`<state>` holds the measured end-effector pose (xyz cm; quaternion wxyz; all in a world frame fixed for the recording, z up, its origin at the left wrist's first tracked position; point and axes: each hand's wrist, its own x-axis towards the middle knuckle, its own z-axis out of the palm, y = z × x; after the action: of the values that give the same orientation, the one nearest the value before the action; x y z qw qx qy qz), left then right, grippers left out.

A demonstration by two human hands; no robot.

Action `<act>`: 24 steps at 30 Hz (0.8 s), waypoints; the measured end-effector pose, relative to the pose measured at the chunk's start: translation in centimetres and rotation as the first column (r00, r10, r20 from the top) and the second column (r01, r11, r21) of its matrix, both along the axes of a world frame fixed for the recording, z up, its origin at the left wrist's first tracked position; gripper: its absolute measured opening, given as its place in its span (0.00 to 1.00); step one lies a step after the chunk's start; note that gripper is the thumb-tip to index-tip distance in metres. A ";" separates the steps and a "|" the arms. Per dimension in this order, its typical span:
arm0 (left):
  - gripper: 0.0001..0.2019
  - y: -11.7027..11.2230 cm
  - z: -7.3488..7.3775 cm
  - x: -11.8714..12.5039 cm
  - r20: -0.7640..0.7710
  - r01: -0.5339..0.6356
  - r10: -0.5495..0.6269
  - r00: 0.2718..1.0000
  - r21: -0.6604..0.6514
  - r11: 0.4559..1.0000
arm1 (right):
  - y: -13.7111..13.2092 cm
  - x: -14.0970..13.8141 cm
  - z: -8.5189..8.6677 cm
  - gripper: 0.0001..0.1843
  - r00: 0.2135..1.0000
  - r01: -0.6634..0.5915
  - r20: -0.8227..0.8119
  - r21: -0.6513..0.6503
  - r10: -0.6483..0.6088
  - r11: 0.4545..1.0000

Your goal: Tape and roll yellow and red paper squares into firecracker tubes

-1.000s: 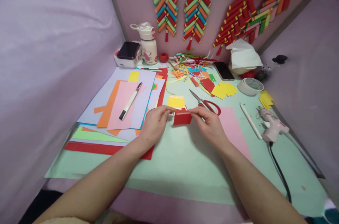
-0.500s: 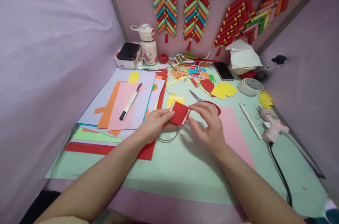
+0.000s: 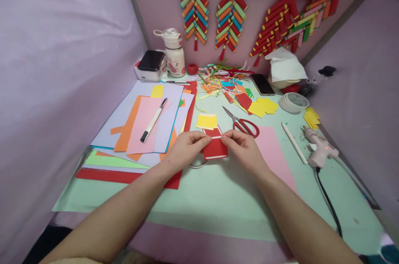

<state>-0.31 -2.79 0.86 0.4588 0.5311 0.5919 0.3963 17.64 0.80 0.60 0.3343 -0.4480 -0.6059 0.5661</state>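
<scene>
Between my hands is a red paper square [image 3: 215, 149] with white strips along its near and far edges. My left hand [image 3: 190, 147] pinches its far left corner, thumb on top. At the far right corner my right hand [image 3: 241, 145] pinches the same paper. Just beyond it lies another red piece with white edges [image 3: 213, 132], partly covered by my fingers. A yellow paper square [image 3: 207, 121] with white strips lies behind that. Red-handled scissors [image 3: 246, 126] rest beyond my right hand. A pale ring [image 3: 198, 166] shows partly under the paper.
At left are stacked coloured sheets [image 3: 109, 131] with a craft knife [image 3: 153, 120] on top. A glue gun [image 3: 319, 147], white pen [image 3: 294, 142] and tape roll [image 3: 294, 102] lie at right. Paper scraps [image 3: 218, 79], a bottle [image 3: 175, 58] and a phone [image 3: 262, 84] are at the back.
The red paper has turned so its white strips now run across, and it sits slightly nearer. My right hand has closed onto its corner. Another red piece and more of the scissors now show.
</scene>
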 end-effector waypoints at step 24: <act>0.15 0.2 -0.3 0.1 0.036 -0.017 0.017 0.999 -0.001 1.000 | 0.9 0.4 -1.0 0.13 0.998 0.000 0.069 0.070 -0.004 0.998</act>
<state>-0.17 -2.60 0.55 0.4662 0.5187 0.5881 0.4096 18.00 1.69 -0.39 0.3291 -0.4560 -0.6360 0.5285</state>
